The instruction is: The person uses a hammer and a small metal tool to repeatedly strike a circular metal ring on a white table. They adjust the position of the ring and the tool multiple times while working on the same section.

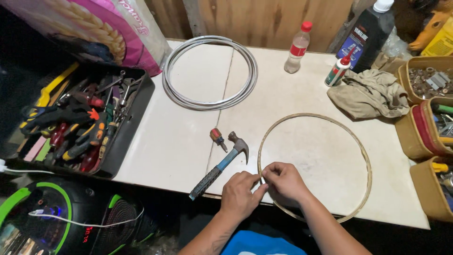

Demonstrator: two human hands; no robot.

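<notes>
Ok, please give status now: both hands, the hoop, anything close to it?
Left hand and right hand both pinching thin wooden hoop at its near-left edge. Hoop flat on white table. Hammer just left, not touching hoop.

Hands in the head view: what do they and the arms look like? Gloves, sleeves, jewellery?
Both the left hand and the right hand are bare: no gloves, rings or watch visible. The forearms are bare too, no sleeves down to the frame edge. A faint dark marking, possibly a tattoo, shows on the left forearm. A blue garment sits between the arms.
</notes>
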